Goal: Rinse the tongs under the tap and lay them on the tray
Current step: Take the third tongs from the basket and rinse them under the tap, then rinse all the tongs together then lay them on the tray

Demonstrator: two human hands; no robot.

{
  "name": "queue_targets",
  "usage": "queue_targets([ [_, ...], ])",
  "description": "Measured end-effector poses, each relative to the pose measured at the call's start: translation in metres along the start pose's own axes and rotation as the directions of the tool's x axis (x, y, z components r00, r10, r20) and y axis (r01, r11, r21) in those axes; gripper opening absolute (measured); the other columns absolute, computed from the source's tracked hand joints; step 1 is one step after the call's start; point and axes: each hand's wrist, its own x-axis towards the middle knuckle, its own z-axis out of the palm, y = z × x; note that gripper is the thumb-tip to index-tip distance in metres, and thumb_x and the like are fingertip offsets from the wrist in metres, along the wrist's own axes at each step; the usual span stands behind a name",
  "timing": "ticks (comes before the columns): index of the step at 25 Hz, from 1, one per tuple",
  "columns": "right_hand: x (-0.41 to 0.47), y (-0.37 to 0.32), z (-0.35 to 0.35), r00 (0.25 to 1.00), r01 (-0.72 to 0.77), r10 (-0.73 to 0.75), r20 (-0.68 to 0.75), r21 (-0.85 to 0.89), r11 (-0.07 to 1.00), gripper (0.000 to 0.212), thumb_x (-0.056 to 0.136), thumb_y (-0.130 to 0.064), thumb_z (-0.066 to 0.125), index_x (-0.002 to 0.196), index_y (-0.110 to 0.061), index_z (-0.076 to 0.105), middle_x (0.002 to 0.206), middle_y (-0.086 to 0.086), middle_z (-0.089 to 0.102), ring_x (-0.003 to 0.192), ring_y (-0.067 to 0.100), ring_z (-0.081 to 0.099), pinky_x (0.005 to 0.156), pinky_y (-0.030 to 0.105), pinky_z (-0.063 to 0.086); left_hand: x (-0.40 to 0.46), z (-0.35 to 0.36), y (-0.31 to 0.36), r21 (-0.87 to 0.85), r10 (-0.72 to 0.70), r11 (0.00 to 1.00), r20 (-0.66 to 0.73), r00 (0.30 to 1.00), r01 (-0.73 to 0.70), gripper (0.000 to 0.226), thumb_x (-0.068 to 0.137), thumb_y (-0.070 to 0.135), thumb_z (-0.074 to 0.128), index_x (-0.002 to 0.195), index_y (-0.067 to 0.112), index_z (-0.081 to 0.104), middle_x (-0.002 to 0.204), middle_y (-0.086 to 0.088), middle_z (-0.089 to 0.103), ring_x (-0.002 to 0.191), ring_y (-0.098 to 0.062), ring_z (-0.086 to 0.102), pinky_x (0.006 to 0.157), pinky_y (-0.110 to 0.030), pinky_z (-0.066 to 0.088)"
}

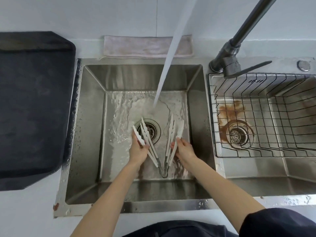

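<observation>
Two pairs of white-tipped tongs lie low in the left sink basin (92,134), hinged ends toward me. My left hand (138,151) grips the left tongs (147,137), whose tips reach over the drain (150,130). My right hand (184,149) holds the right tongs (172,134). The tap (239,41) stands at the right, and its water stream (169,62) falls onto the basin floor just beyond the tong tips. A dark tray (34,103) lies on the counter to the left of the sink.
A pink cloth (147,47) lies behind the sink. The right basin holds a wire rack (266,117) over a rust-stained floor and drain. A round steel button (304,65) sits on the sink's rim at the far right.
</observation>
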Motion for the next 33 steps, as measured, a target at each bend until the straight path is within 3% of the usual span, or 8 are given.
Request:
queue_targets([
  [4, 0.005, 0.010, -0.001, 0.999, -0.036, 0.035, -0.038, -0.006, 0.999, 0.041, 0.101, -0.017, 0.034, 0.137, -0.001, 0.041, 0.130, 0.022, 0.056, 0.123, 0.032, 0.054, 0.101, 0.035, 0.043, -0.001, 0.008, -0.011, 0.057, -0.006, 0.998, -0.022, 1.000, 0.007, 0.074, 0.090, 0.002, 0.047, 0.148, 0.026, 0.007, 0.131, -0.012, 0.054, 0.109, -0.024, 0.055, 0.088, -0.029, 0.041],
  [7, 0.011, 0.019, -0.002, 0.998, -0.040, 0.033, -0.057, -0.119, 0.992, 0.040, 0.101, -0.022, 0.034, 0.135, -0.006, 0.046, 0.128, 0.016, 0.059, 0.119, 0.027, 0.056, 0.100, 0.033, 0.044, 0.001, 0.014, -0.018, 0.109, 0.008, 0.994, -0.053, 0.999, -0.002, 0.070, 0.091, 0.003, 0.046, 0.148, 0.022, 0.010, 0.132, -0.011, 0.051, 0.116, -0.025, 0.053, 0.090, -0.026, 0.038],
  [11, 0.014, 0.016, -0.005, 0.989, 0.073, -0.132, -0.069, -0.548, 0.833, 0.042, 0.098, -0.026, 0.042, 0.134, -0.008, 0.049, 0.135, 0.012, 0.054, 0.123, 0.026, 0.051, 0.101, 0.029, 0.038, 0.012, 0.015, -0.019, 0.181, -0.019, 0.983, -0.057, 0.998, 0.029, 0.069, 0.091, 0.004, 0.046, 0.148, 0.023, 0.011, 0.131, -0.017, 0.045, 0.113, -0.030, 0.052, 0.094, -0.031, 0.040],
  [17, 0.026, 0.014, -0.006, 0.974, 0.138, -0.220, -0.054, -0.628, 0.766, 0.044, 0.093, -0.024, 0.051, 0.133, -0.006, 0.046, 0.123, 0.016, 0.057, 0.113, 0.027, 0.055, 0.096, 0.030, 0.041, 0.015, 0.012, -0.018, 0.294, -0.014, 0.956, -0.033, 0.999, 0.023, 0.062, 0.088, 0.021, 0.057, 0.142, 0.012, 0.028, 0.128, -0.018, 0.044, 0.111, -0.030, 0.053, 0.097, -0.032, 0.040],
  [20, 0.031, 0.012, 0.000, 0.975, 0.132, -0.221, -0.015, -0.763, 0.632, 0.060, 0.087, -0.039, 0.056, 0.135, -0.006, 0.039, 0.132, 0.014, 0.049, 0.118, 0.029, 0.052, 0.098, 0.037, 0.044, 0.016, 0.016, -0.019, 0.442, 0.046, 0.897, -0.017, 0.999, -0.033, 0.061, 0.086, 0.032, 0.059, 0.136, 0.008, 0.034, 0.132, -0.017, 0.044, 0.115, -0.030, 0.051, 0.093, -0.036, 0.042],
  [24, 0.029, 0.015, 0.009, 0.974, 0.118, -0.220, 0.050, -0.944, 0.309, 0.079, 0.082, -0.054, 0.055, 0.134, -0.001, 0.029, 0.137, 0.017, 0.041, 0.123, 0.033, 0.046, 0.092, 0.041, 0.044, 0.017, 0.029, -0.016, 0.613, 0.026, 0.790, -0.014, 1.000, -0.012, 0.076, 0.083, 0.048, 0.056, 0.133, -0.001, 0.025, 0.135, -0.018, 0.040, 0.117, -0.035, 0.051, 0.087, -0.043, 0.045],
  [30, 0.033, 0.014, 0.019, 0.978, 0.094, -0.200, 0.061, -0.982, 0.164, 0.074, 0.086, -0.043, 0.055, 0.135, 0.002, 0.023, 0.138, 0.019, 0.036, 0.125, 0.034, 0.044, 0.091, 0.040, 0.044, 0.028, 0.031, -0.017, 0.735, -0.043, 0.678, -0.003, 0.999, 0.031, 0.083, 0.086, 0.050, 0.050, 0.138, -0.002, 0.013, 0.141, -0.020, 0.035, 0.121, -0.036, 0.048, 0.093, -0.042, 0.042],
  [33, 0.034, 0.012, 0.023, 0.981, 0.078, -0.190, 0.045, -0.982, 0.171, 0.072, 0.085, -0.042, 0.057, 0.133, 0.002, 0.024, 0.138, 0.019, 0.036, 0.126, 0.033, 0.042, 0.094, 0.041, 0.043, 0.033, 0.033, -0.014, 0.750, -0.063, 0.660, -0.006, 0.998, 0.046, 0.077, 0.085, 0.044, 0.052, 0.136, -0.003, 0.017, 0.141, -0.020, 0.036, 0.120, -0.035, 0.049, 0.093, -0.040, 0.042],
])
